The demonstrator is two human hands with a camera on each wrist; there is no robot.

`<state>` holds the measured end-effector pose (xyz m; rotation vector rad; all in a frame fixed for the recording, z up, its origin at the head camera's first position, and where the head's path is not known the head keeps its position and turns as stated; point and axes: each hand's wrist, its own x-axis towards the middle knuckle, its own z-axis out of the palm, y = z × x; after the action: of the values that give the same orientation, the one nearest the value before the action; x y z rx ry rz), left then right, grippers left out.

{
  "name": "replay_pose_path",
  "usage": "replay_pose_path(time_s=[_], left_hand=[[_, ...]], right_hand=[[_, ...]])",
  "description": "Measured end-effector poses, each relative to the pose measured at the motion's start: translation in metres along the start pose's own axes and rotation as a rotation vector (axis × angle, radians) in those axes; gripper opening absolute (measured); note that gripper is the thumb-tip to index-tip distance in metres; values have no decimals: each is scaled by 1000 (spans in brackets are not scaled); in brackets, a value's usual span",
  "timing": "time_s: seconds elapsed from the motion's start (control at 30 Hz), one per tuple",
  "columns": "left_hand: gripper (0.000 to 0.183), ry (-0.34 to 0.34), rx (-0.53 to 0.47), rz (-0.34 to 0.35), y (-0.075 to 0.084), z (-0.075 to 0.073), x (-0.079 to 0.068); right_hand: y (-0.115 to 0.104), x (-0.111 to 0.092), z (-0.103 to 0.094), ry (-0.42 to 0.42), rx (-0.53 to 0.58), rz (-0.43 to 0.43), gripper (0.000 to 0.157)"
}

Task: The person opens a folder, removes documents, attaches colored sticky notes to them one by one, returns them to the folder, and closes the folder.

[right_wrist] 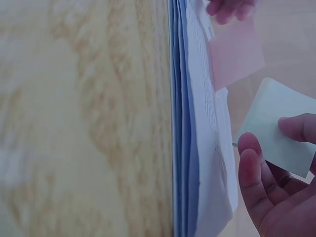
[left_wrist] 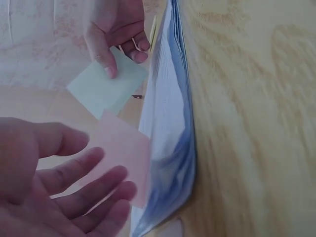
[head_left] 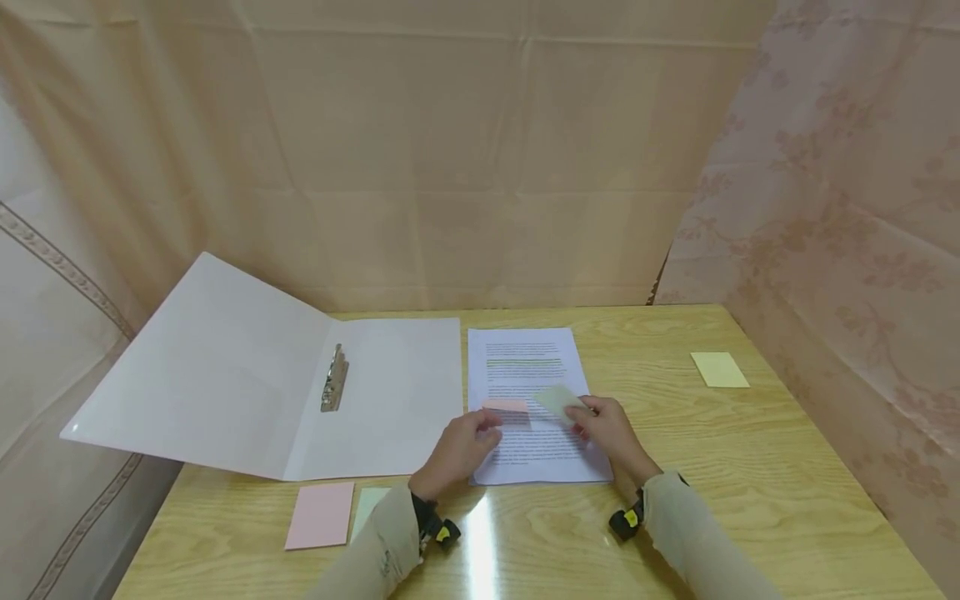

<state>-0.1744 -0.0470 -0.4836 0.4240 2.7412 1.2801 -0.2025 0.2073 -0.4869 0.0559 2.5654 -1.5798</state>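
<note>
A stack of printed pages [head_left: 540, 458] lies on the table, with a highlighted line near the top of the upper sheet. From that sheet a pink sticky note [left_wrist: 123, 153] juts up. My left hand [head_left: 459, 450] is beside this note, its fingers loosely bent and apart, holding nothing; in the left wrist view the fingers overlap the note's lower part. Over the right side of the page, my right hand [head_left: 611, 429] pinches a pale green sticky note [right_wrist: 276, 118] between thumb and fingers. The green note is tilted, its far corner close to the pink one.
Left of the pages, a white folder [head_left: 397, 375] lies spread, its cover raised, with a metal clip [head_left: 335, 379] near the spine. A pink pad [head_left: 320, 517] and a green pad [head_left: 367, 507], partly behind my left sleeve, lie in front. Far right is a yellow pad [head_left: 720, 370]. Curtains surround the table.
</note>
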Motion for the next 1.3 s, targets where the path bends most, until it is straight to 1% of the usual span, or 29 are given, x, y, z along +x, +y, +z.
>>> replay_pose_path(time_s=[0.1, 0.23, 0.3, 0.4, 0.5, 0.57, 0.63, 0.77, 0.87, 1.0, 1.1, 1.17, 1.3], left_hand=[[18, 67, 9, 27, 4, -1, 3], [14, 187, 16, 90, 10, -5, 9], [13, 236, 17, 121, 14, -6, 11], [13, 276, 12, 153, 18, -6, 14], [14, 261, 31, 167, 20, -4, 18], [15, 224, 55, 160, 20, -2, 20], [16, 168, 83, 144, 19, 0, 23], [17, 68, 123, 112, 15, 6, 26], [18, 21, 139, 80, 11, 11, 28], [20, 1, 162, 46, 6, 17, 31], [21, 16, 181, 46, 6, 21, 32], [21, 26, 197, 57, 6, 23, 33], [22, 36, 197, 96, 7, 29, 35]], right_hand=[[0, 0, 0, 1, -5, -6, 25], [1, 3, 0, 9, -11, -11, 25], [2, 4, 0, 11, -10, -7, 24], [2, 5, 0, 0, -23, 1, 24], [2, 5, 1, -1, -31, 19, 24], [1, 5, 1, 1, -35, 25, 24], [0, 5, 1, 3, -37, 24, 26], [0, 5, 2, 5, -86, -33, 28], [1, 5, 3, 6, -184, -118, 26], [0, 5, 6, -5, -364, -196, 25], [-4, 4, 7, -9, -489, -236, 26], [-6, 3, 8, 1, -545, -266, 27], [-9, 2, 9, 15, -615, -317, 28]])
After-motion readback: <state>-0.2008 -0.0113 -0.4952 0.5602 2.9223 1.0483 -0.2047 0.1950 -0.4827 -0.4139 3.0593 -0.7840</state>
